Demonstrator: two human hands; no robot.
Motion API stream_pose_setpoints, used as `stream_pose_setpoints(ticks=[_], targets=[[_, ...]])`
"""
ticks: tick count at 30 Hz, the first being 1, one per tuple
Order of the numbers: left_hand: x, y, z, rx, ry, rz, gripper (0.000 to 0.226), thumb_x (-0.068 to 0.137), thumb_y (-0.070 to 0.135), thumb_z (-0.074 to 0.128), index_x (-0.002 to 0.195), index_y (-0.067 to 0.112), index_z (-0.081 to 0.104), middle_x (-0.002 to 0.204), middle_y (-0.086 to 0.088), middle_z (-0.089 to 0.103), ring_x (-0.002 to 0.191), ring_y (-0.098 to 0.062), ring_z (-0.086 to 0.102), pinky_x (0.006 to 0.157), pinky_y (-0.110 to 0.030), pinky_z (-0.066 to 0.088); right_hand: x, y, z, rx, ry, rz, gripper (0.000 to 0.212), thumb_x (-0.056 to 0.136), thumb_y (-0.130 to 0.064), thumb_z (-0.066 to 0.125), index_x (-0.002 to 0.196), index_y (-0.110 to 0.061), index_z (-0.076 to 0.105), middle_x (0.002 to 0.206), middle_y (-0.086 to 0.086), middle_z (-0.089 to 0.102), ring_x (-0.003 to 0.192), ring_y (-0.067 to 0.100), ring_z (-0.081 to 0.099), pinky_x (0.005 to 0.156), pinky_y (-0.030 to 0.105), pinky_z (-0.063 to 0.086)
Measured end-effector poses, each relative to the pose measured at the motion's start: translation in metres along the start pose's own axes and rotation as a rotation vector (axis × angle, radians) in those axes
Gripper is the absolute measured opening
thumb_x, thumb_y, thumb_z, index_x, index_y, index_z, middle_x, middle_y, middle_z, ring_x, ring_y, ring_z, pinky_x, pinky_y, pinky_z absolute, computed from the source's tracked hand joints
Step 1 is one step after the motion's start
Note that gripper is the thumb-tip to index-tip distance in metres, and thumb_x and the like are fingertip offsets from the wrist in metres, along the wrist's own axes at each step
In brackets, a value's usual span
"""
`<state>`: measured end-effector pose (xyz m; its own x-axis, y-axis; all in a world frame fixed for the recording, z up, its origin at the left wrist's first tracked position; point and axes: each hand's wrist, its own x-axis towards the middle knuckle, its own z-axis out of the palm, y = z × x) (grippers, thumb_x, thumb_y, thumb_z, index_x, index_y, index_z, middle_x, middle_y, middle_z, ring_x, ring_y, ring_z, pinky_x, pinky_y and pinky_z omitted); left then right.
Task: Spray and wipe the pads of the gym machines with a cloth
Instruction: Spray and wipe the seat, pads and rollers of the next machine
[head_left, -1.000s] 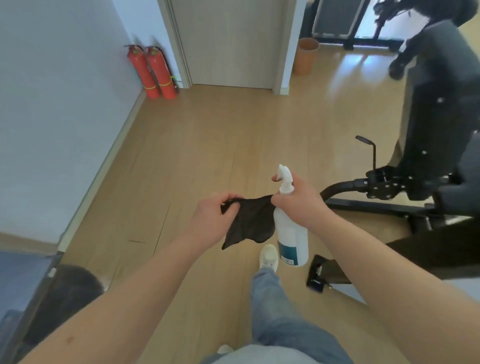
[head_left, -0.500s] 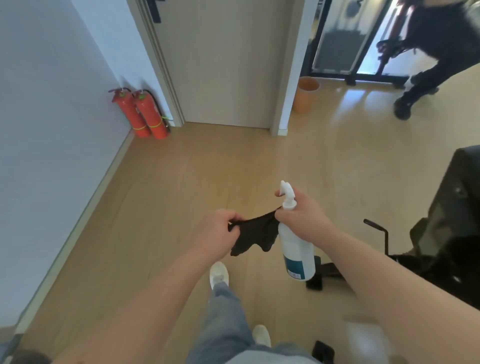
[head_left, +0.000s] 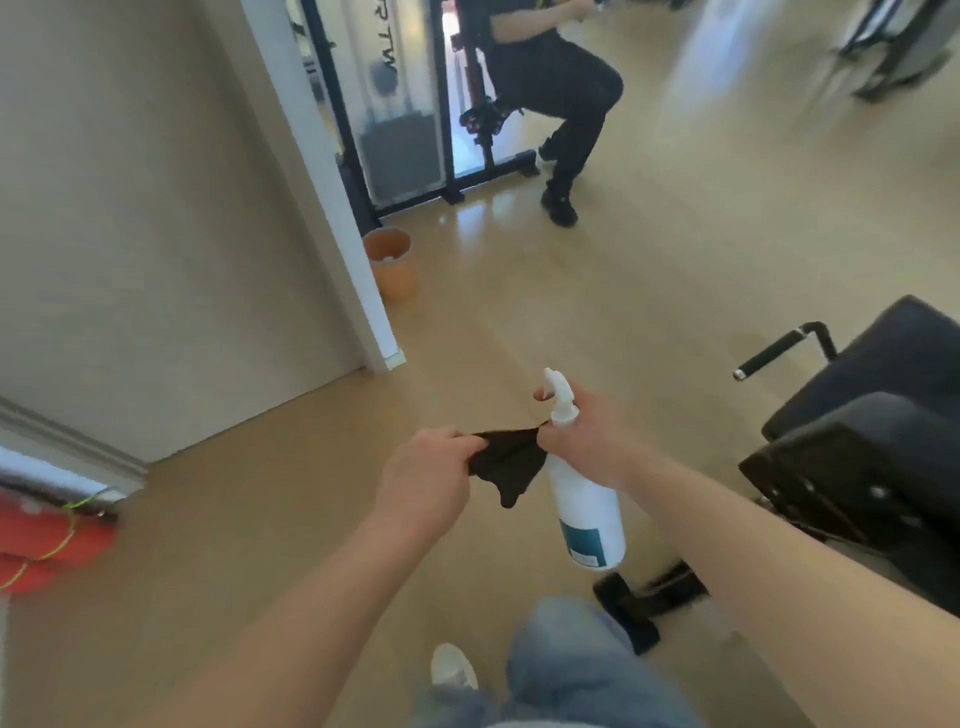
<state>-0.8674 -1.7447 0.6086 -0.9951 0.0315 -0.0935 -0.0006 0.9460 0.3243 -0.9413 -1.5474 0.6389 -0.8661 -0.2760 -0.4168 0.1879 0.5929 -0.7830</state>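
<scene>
A dark cloth (head_left: 506, 465) is stretched between both hands in front of me. My left hand (head_left: 426, 478) pinches its left end. My right hand (head_left: 584, 434) grips the neck of a white spray bottle (head_left: 584, 499) with a teal label and also pinches the cloth's right corner. The bottle hangs upright, nozzle pointing left. Black padded seats of a gym machine (head_left: 872, 457) stand at the right, just beyond my right forearm, with a black handle (head_left: 774, 353) sticking out.
A door and white frame (head_left: 332, 208) fill the left. An orange bin (head_left: 392, 265) sits by the frame. Red fire extinguishers (head_left: 47, 540) lie at the far left edge. A person in black (head_left: 556, 98) crouches at a machine ahead. Wood floor lies between.
The view has swung right and tilted; the extinguishers slid to the left edge and the padded machine came closer on the right. Both hands keep the same hold on cloth and bottle.
</scene>
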Motion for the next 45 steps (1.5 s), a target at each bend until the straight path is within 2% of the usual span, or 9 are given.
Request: stream_pose_setpoints(ticks=[6, 13, 19, 25, 27, 30, 36, 41, 45], targets=[[0.147, 0.024, -0.005, 0.234, -0.225, 0.243, 0.031, 0.097, 0.016, 0.047, 0.127, 0.022, 0.054, 0.119, -0.001, 0.058, 0.108, -0.026, 0.053, 0.074, -0.035, 0.036, 0.074, -0.003, -0.061, 0.053, 0.194, 0.111, 0.041, 0.085, -0.019, 0.062, 0.119, -0.041, 0.056, 0.094, -0.007, 0.062, 0.075, 0.013, 0.061, 0.061, 0.025, 0.046], [0.285, 0.086, 0.010, -0.098, -0.325, 0.291, 0.045, 0.101, 0.014, 0.048, 0.145, 0.020, 0.041, 0.144, 0.001, 0.045, 0.123, -0.024, 0.043, 0.086, -0.029, 0.034, 0.133, 0.021, -0.132, 0.160, 0.370, 0.233, 0.043, 0.087, -0.022, 0.065, 0.123, -0.044, 0.055, 0.096, -0.013, 0.061, 0.084, 0.015, 0.062, 0.082, 0.036, 0.059], [0.370, 0.134, 0.025, -0.288, -0.333, 0.400, 0.062, 0.095, 0.019, 0.064, 0.152, 0.023, 0.040, 0.152, 0.003, 0.035, 0.127, -0.019, 0.047, 0.093, -0.017, 0.034, 0.165, 0.029, -0.179, 0.281, 0.554, 0.262, 0.045, 0.086, -0.023, 0.067, 0.128, -0.039, 0.058, 0.101, -0.024, 0.059, 0.097, 0.008, 0.061, 0.083, 0.027, 0.052], [0.434, 0.183, 0.049, -0.480, -0.490, 0.487, 0.061, 0.095, 0.016, 0.064, 0.141, 0.041, 0.032, 0.161, 0.007, 0.012, 0.144, -0.027, 0.036, 0.107, -0.045, 0.049, 0.186, 0.034, -0.216, 0.354, 0.697, 0.323, 0.035, 0.088, -0.020, 0.068, 0.116, -0.038, 0.058, 0.088, -0.010, 0.066, 0.085, 0.011, 0.065, 0.076, 0.026, 0.056], [0.454, 0.201, 0.054, -0.556, -0.522, 0.504, 0.063, 0.098, 0.015, 0.061, 0.141, 0.047, 0.029, 0.158, 0.014, 0.014, 0.139, -0.023, 0.046, 0.105, -0.041, 0.053, 0.194, 0.037, -0.229, 0.361, 0.741, 0.342, 0.038, 0.087, -0.019, 0.068, 0.118, -0.038, 0.058, 0.087, -0.011, 0.066, 0.083, 0.009, 0.065, 0.075, 0.026, 0.055], [0.486, 0.229, 0.060, -0.518, -0.653, 0.563, 0.072, 0.101, 0.009, 0.054, 0.159, 0.028, 0.018, 0.157, 0.007, 0.019, 0.126, -0.014, 0.056, 0.099, -0.021, 0.050, 0.210, 0.037, -0.250, 0.356, 0.803, 0.395, 0.032, 0.087, -0.019, 0.068, 0.112, -0.036, 0.059, 0.088, -0.009, 0.068, 0.081, 0.010, 0.065, 0.074, 0.028, 0.057], [0.566, 0.287, 0.067, -0.541, -0.905, 0.719, 0.073, 0.087, 0.031, 0.062, 0.153, 0.029, 0.030, 0.148, -0.006, 0.042, 0.111, -0.017, 0.068, 0.095, -0.046, 0.058, 0.241, 0.040, -0.296, 0.405, 0.984, 0.525, 0.027, 0.087, -0.022, 0.070, 0.104, -0.040, 0.059, 0.090, -0.010, 0.070, 0.088, 0.014, 0.068, 0.083, 0.035, 0.061], [0.610, 0.327, 0.072, -0.628, -0.949, 0.782, 0.061, 0.089, 0.027, 0.066, 0.138, 0.045, 0.035, 0.138, -0.003, 0.054, 0.103, -0.015, 0.072, 0.084, -0.037, 0.063, 0.253, 0.049, -0.329, 0.459, 1.115, 0.608, 0.026, 0.086, -0.022, 0.070, 0.101, -0.040, 0.059, 0.092, -0.011, 0.068, 0.090, 0.012, 0.066, 0.085, 0.032, 0.058], [0.618, 0.360, 0.085, -0.649, -1.008, 0.816, 0.067, 0.093, 0.009, 0.065, 0.149, 0.032, 0.034, 0.137, 0.006, 0.056, 0.110, -0.009, 0.065, 0.091, -0.036, 0.060, 0.249, 0.068, -0.353, 0.565, 1.197, 0.646, 0.028, 0.089, -0.018, 0.070, 0.109, -0.036, 0.065, 0.089, -0.015, 0.070, 0.088, 0.008, 0.068, 0.082, 0.021, 0.056]])
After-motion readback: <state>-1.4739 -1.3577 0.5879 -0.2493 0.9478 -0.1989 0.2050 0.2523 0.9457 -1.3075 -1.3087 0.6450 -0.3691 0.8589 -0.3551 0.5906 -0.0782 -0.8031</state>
